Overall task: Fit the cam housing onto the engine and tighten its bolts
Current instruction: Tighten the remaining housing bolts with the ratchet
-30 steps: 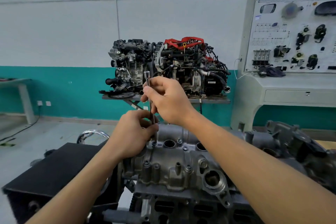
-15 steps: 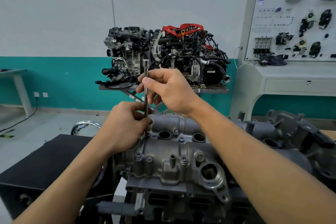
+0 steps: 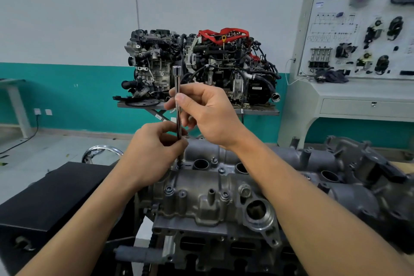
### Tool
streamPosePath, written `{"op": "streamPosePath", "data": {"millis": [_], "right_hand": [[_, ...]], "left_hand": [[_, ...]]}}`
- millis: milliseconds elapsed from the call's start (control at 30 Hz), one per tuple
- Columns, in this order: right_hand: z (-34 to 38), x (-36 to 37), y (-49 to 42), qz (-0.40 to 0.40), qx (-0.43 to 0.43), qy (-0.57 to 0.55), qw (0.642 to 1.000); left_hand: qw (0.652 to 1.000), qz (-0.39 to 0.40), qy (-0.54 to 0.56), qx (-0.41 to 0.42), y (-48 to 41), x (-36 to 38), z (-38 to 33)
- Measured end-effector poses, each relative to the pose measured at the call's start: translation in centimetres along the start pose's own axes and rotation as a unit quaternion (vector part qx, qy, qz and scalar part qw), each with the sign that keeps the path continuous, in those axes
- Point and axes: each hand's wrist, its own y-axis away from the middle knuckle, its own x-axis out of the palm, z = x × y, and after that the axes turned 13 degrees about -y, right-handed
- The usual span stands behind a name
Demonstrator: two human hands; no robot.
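Spinning the upright extension bar [image 3: 177, 78], the right hand [image 3: 208, 116] is pinching it lower than a second ago while the left hand [image 3: 154, 152] is pinching its base at the cam housing [image 3: 201, 199], centre frame, so a bolt is probably winding down.

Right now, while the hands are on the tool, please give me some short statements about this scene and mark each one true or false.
1. The left hand and the right hand both hold the extension bar. True.
2. The extension bar lies flat on the cam housing. False: it stands nearly upright, with its lower tip down on the housing's top.
3. The right hand holds the bar higher up than the left hand. True.
4. The background engine has blue parts on top. False: they are red.
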Motion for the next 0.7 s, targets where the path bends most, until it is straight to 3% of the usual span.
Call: {"op": "streamPosePath", "data": {"millis": [167, 333, 467, 700], "right_hand": [[-0.5, 0.0, 0.0, -0.062, -0.036, 0.028, 0.997], [-0.3, 0.4, 0.5, -0.002, 0.019, -0.021, 1.000], [-0.4, 0.2, 0.6, 0.003, 0.021, 0.012, 1.000], [-1.3, 0.1, 0.5, -0.063, -0.029, 0.077, 0.995]], "left_hand": [[0.997, -0.079, 0.010, 0.011, 0.1, 0.2, 0.1], [0.997, -0.044, -0.006, 0.061, 0.0, 0.1, 0.2], [0.993, -0.016, -0.082, 0.078, -0.3, 0.2, 0.3], [0.994, -0.105, -0.032, 0.024, -0.2, 0.3, 0.0]]}}
